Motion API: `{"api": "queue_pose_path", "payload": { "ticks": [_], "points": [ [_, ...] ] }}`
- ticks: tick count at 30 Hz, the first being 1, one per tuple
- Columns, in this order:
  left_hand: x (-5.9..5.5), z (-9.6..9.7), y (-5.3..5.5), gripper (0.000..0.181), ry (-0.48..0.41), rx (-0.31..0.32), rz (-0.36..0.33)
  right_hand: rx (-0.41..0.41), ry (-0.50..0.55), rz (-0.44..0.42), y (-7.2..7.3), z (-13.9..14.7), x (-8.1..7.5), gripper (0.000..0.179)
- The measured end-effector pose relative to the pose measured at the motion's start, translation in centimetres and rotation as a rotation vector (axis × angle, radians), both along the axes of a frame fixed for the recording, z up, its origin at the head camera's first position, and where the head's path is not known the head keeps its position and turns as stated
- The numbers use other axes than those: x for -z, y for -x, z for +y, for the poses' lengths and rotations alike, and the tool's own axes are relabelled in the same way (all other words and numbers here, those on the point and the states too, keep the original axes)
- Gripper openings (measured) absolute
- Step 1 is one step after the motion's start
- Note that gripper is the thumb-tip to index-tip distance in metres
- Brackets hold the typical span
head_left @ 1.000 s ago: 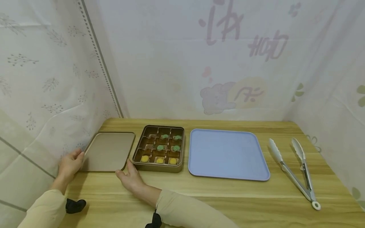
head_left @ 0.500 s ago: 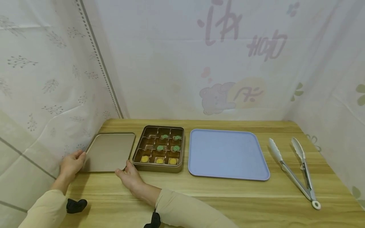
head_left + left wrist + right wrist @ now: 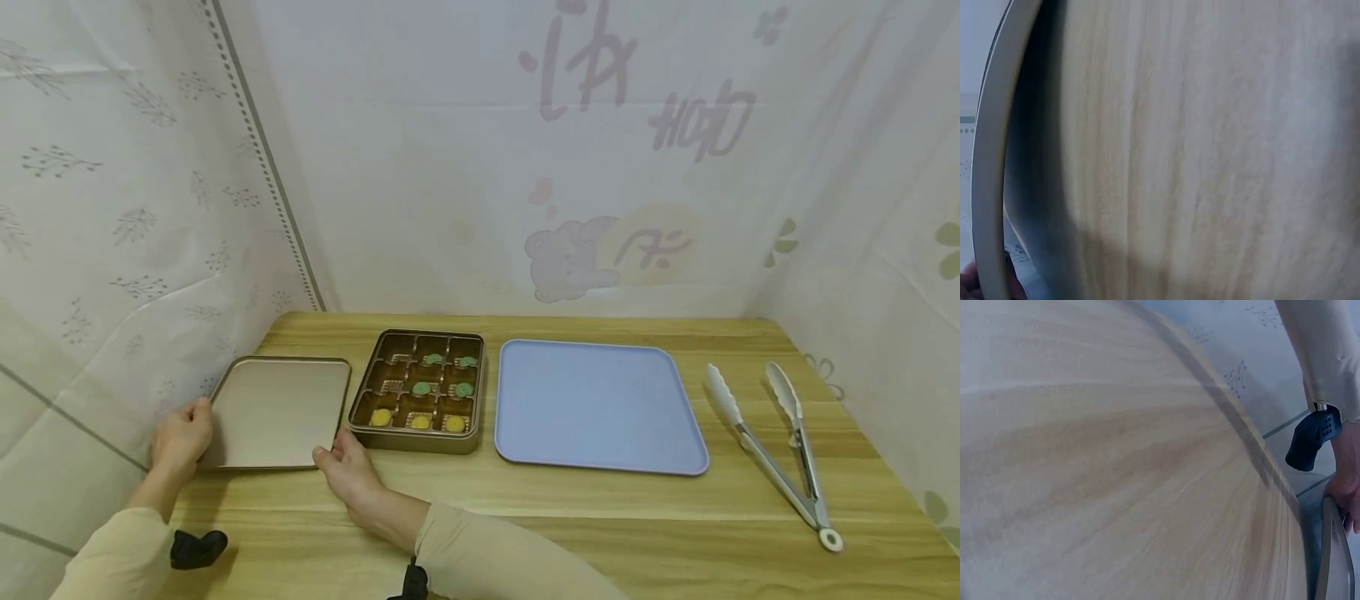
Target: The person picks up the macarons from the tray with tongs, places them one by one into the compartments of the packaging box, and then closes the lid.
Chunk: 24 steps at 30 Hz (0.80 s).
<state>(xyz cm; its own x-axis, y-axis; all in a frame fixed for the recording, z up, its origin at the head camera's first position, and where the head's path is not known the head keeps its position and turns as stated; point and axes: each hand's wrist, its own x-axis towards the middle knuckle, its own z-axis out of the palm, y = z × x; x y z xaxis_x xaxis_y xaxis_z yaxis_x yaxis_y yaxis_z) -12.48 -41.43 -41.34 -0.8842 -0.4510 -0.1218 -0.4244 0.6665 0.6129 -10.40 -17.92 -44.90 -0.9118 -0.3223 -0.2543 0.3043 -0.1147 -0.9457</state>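
A bronze-coloured tin lid (image 3: 277, 412) is held between both hands at the left of the table. My left hand (image 3: 182, 437) grips its left edge, and my right hand (image 3: 354, 479) pinches the near right corner. In the left wrist view the lid's rim (image 3: 988, 156) curves down the left side, with fingertips (image 3: 969, 284) at the bottom. The right wrist view catches the left hand (image 3: 1346, 487) on the lid. Just right of the lid sits a matching square tin (image 3: 420, 444), its divided insert holding three yellow pieces and several green ones; some compartments show none.
A pale blue tray (image 3: 600, 408) lies flat right of the tin. Metal tongs (image 3: 780, 475) with light-coloured tips rest spread apart at the far right. Patterned cloth (image 3: 450, 167) hangs behind the wooden table (image 3: 465, 533) and along both sides.
Both hands have brought the lid a little toward me and slightly left. The tin, tray and tongs stay where they were.
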Motion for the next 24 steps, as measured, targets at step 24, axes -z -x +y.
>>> {"api": "queue_pose_path", "payload": {
  "ticks": [24],
  "points": [
    [-0.4,0.4,-5.5,0.059,-0.270,-0.160,0.132,-0.047,0.065,0.013,-0.8,1.4,-0.3,0.037]
  ]
}}
